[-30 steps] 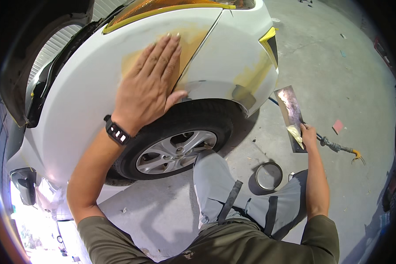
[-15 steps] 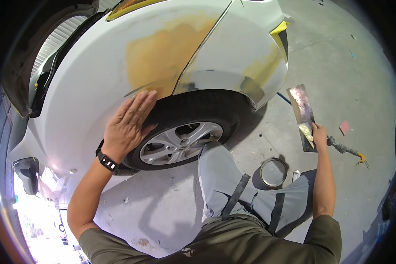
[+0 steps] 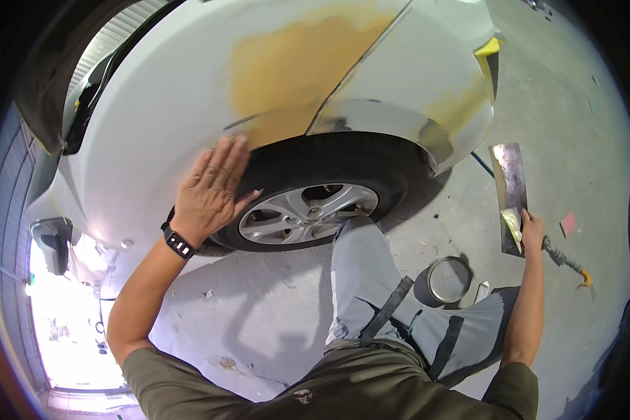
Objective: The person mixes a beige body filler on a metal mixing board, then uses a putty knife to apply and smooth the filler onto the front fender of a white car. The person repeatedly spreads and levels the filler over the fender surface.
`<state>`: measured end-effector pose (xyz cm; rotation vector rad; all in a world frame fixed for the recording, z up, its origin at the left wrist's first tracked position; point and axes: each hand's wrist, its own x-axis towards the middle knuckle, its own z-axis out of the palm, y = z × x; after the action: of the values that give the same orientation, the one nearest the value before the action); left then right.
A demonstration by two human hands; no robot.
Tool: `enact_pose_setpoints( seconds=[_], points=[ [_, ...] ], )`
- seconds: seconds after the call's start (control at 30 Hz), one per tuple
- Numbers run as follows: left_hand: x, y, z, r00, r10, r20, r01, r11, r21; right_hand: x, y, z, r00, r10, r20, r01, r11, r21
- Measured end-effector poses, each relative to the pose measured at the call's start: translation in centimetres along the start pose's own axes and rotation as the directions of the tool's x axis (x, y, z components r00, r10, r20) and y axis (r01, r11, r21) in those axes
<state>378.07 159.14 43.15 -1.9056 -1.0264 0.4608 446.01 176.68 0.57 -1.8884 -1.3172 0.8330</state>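
Note:
My left hand (image 3: 215, 183) lies flat with fingers stretched out over the edge of the wheel arch on a white car fender (image 3: 168, 105). Its fingertips are slightly blurred. Just beyond them spreads a tan filler patch (image 3: 283, 77), sanded smooth into the paint. Below the arch is the tyre (image 3: 329, 157) with a silver alloy wheel (image 3: 311, 213). Off to the right, my right hand (image 3: 533, 232) grips the edge of a flat rectangular metal plate (image 3: 509, 171). A lump of pale yellow putty (image 3: 512, 225) sits on that plate near my thumb.
A round tin (image 3: 449, 278) stands on the concrete floor by my knee. Past my right hand lie a pink square pad (image 3: 568, 224) and a hose end with a yellow fitting (image 3: 585, 278). Yellow masking tape (image 3: 488, 47) edges the bumper. A side mirror (image 3: 52, 241) juts out at left.
The view has shifted, so the car and floor things sit further right. My left hand has slid a little back along the arch, away from the filler patch. My right hand still holds the plate.

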Motion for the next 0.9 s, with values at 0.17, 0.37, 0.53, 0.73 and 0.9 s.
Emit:
enact_pose_setpoints(
  seconds=[0.17, 0.37, 0.53, 0.73, 0.9],
  points=[
    [-2.9, 5.2, -0.2, 0.907, 0.275, 0.320, -0.111, 0.887, -0.448, -2.3, -3.0, -0.6, 0.998, -0.060, -0.008, 0.059, 0.997, -0.044],
    [5.0, 16.6, -2.2, 0.960, 0.132, -0.245, -0.271, 0.643, -0.716, -10.0, -11.8, -3.7, 0.941, -0.276, 0.198, 0.325, 0.901, -0.288],
    [18.0, 22.1, -5.4, 0.923, 0.008, -0.385, -0.342, 0.475, -0.811, -14.7, -18.8, -3.9, 0.838, -0.294, 0.459, 0.476, 0.805, -0.353],
    [22.1, 25.5, -3.4, 0.925, 0.316, -0.211, -0.282, 0.198, -0.939, -18.3, -22.5, -3.4, 0.796, -0.353, 0.492, 0.489, 0.853, -0.180],
    [17.5, 28.2, 1.5, 0.967, 0.251, -0.053, -0.043, -0.042, -0.998, -18.2, -21.4, -5.9, 0.922, -0.127, 0.366, 0.122, 0.992, 0.036]
  ],
)
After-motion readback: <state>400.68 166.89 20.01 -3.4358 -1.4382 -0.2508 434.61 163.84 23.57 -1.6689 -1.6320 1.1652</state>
